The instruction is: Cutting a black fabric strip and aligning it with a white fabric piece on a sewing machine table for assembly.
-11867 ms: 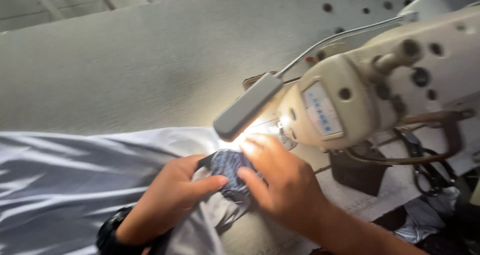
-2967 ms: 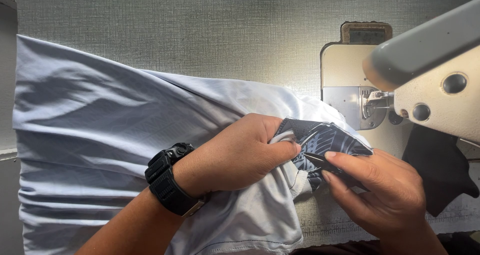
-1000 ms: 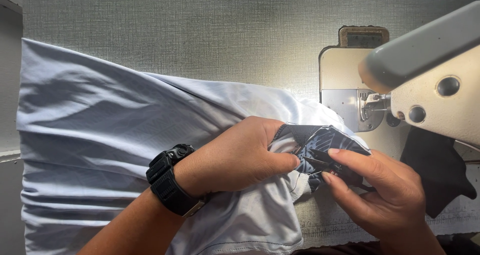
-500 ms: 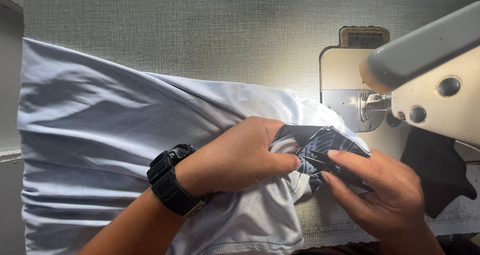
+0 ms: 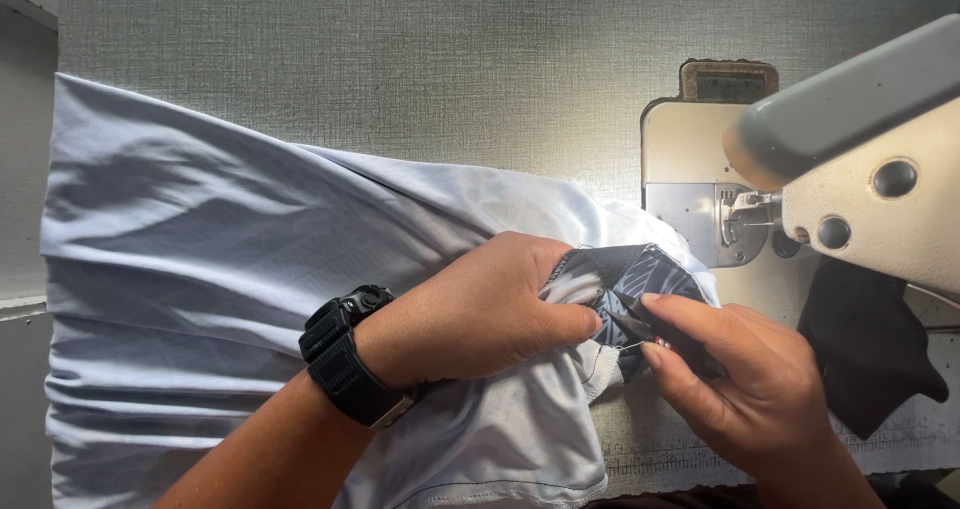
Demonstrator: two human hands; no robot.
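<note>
The left hand [image 5: 480,309] gripped bunched white fabric [image 5: 250,289] on the desk [image 5: 400,69]; the right hand [image 5: 740,379] pinched its dark patterned piece [image 5: 640,269] just beside the sewing machine [image 5: 860,189]. Open desk lay beyond the fabric's far edge.

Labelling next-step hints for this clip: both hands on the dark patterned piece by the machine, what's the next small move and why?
Probably snip the loose thread. The right hand holds a small dark tool, apparently thread snips, tip against the dark patterned piece, while the left hand pinches the white fabric taut beside it. The work lies short of the sewing machine needle.
</note>
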